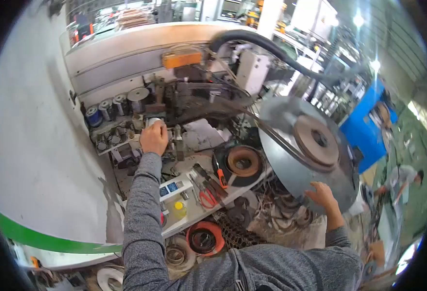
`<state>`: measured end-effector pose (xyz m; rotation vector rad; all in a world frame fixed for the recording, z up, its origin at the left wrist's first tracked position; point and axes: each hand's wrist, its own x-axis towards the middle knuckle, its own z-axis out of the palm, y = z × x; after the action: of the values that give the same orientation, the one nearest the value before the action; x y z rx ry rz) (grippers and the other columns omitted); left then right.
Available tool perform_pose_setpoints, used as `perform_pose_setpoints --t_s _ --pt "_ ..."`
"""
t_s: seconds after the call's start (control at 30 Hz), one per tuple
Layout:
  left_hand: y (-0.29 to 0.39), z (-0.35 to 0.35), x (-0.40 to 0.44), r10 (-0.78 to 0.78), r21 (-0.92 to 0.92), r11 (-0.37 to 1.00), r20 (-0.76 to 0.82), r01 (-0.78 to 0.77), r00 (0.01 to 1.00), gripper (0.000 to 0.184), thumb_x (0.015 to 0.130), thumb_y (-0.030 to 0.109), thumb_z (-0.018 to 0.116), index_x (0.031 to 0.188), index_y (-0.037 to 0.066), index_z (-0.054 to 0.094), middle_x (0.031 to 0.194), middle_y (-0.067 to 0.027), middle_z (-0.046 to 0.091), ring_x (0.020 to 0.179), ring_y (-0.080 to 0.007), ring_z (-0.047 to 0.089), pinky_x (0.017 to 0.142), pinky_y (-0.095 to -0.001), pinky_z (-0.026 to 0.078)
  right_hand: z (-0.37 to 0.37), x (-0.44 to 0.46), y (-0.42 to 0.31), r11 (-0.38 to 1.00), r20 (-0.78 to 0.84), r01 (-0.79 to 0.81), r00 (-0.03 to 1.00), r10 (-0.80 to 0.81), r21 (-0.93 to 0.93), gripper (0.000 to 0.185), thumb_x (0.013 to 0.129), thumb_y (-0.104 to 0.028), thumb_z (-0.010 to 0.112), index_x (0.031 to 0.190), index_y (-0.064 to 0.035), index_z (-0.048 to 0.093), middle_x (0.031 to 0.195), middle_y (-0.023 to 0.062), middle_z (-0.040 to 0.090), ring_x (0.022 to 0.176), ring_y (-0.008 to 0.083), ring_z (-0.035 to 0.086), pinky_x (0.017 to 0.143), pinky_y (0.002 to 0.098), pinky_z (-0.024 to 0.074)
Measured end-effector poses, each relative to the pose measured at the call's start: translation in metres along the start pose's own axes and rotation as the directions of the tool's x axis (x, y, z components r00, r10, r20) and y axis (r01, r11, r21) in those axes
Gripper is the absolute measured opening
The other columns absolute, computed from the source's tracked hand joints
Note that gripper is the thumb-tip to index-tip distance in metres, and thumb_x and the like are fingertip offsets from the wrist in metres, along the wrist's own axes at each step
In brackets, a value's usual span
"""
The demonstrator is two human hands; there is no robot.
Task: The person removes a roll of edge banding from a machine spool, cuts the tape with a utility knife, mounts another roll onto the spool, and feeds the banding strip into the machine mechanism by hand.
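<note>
My left hand is closed at the machine's work area, its fingers curled near a small pale part; what it grips is too small to make out. Over on the right, my right hand has its fingers apart at the lower edge of a large grey metal disc. A brown ring-shaped hub sits on that disc, and dark bands run from it toward the machine. Between my hands, a copper-coloured ring lies on the bench, with an orange-handled tool beside it.
Metal cylinders line the back left. Red-handled scissors, a yellow-capped bottle and a switch panel are at the bench's front. A black hose arches overhead. Another person is at the far right.
</note>
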<state>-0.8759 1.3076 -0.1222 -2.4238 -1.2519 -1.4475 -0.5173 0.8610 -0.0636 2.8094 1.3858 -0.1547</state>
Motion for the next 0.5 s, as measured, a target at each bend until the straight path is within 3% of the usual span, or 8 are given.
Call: perform_pose_setpoints --t_s 0.07,0.17,0.23,0.3,0.37,0.4,0.5 --pt "0.008 -0.006 -0.006 0.005 0.035 0.999 0.045 -0.007 0.999 0.025 0.079 0.025 0.059 0.095 0.006 0.06 0.077 -0.0158 0.063 0.073 -0.0349 0.059 0.067 -0.0438 0.047 0.015 -0.04 0.029 0.993 0.145 -0.118 0.983 0.112 0.031 0.051 0.077 -0.037 0.065 0.112 -0.0011 0.056 0.112 0.0188 0.056 0.106 0.0341 0.052 0.087 0.0404 0.0429" --pt "0.014 -0.013 -0.007 -0.043 0.073 0.997 0.153 0.032 0.987 0.031 0.078 0.029 0.06 0.098 0.006 0.059 0.084 -0.0176 0.064 0.08 -0.0377 0.059 0.075 -0.046 0.045 0.049 -0.067 0.053 0.998 0.016 0.05 0.999 -0.05 0.038 0.051 0.075 -0.037 0.065 0.112 -0.0014 0.055 0.111 0.019 0.055 0.103 0.0352 0.053 0.086 0.0413 0.0431" --pt "0.018 -0.017 -0.003 -0.114 0.118 0.989 0.26 0.086 0.959 0.036 0.079 0.031 0.059 0.104 0.005 0.058 0.088 -0.0179 0.064 0.087 -0.0383 0.057 0.078 -0.047 0.044 0.043 -0.077 0.038 1.0 0.052 -0.012 0.999 0.013 -0.025 0.053 0.075 -0.034 0.065 0.115 -0.0025 0.051 0.113 0.0178 0.052 0.102 0.0358 0.052 0.086 0.0422 0.0429" --pt "0.009 -0.014 -0.003 -0.11 0.126 0.99 0.349 0.07 0.931 0.044 0.08 0.034 0.059 0.114 0.006 0.054 0.102 -0.0175 0.062 0.097 -0.0372 0.055 0.084 -0.0465 0.042 0.056 -0.082 0.042 0.997 -0.018 0.027 0.999 -0.028 -0.077 0.054 0.075 -0.031 0.064 0.118 -0.0031 0.046 0.117 0.0178 0.048 0.104 0.0355 0.051 0.085 0.0434 0.0428" --pt "0.003 -0.01 -0.013 -0.011 0.167 0.985 0.312 -0.043 0.95 0.052 0.081 0.036 0.058 0.122 0.005 0.048 0.117 -0.0168 0.055 0.104 -0.0361 0.051 0.092 -0.0461 0.038 0.07 -0.083 0.047 0.993 -0.092 0.041 0.994 -0.051 -0.11 0.056 0.075 -0.03 0.064 0.12 -0.0033 0.044 0.118 0.0183 0.047 0.105 0.0352 0.05 0.085 0.0442 0.0427" --pt "0.013 -0.02 -0.014 -0.106 0.223 0.975 0.409 0.013 0.906 0.057 0.081 0.035 0.059 0.126 0.005 0.044 0.127 -0.017 0.047 0.11 -0.0367 0.048 0.097 -0.0449 0.035 0.077 -0.084 0.049 0.99 -0.13 0.054 0.989 -0.071 -0.127 0.057 0.075 -0.029 0.064 0.121 -0.0034 0.043 0.119 0.0186 0.046 0.105 0.035 0.049 0.085 0.0446 0.0427" --pt "-0.015 -0.003 -0.053 0.097 0.084 0.99 0.172 -0.113 0.98 0.062 0.079 0.034 0.061 0.131 0.007 0.04 0.128 -0.0192 0.046 0.114 -0.0376 0.045 0.099 -0.0428 0.034 0.09 -0.081 0.054 0.988 -0.156 0.051 0.985 -0.074 -0.147 0.059 0.073 -0.03 0.066 0.121 -0.0037 0.043 0.12 0.0201 0.046 0.107 0.0357 0.048 0.086 0.0459 0.0419"
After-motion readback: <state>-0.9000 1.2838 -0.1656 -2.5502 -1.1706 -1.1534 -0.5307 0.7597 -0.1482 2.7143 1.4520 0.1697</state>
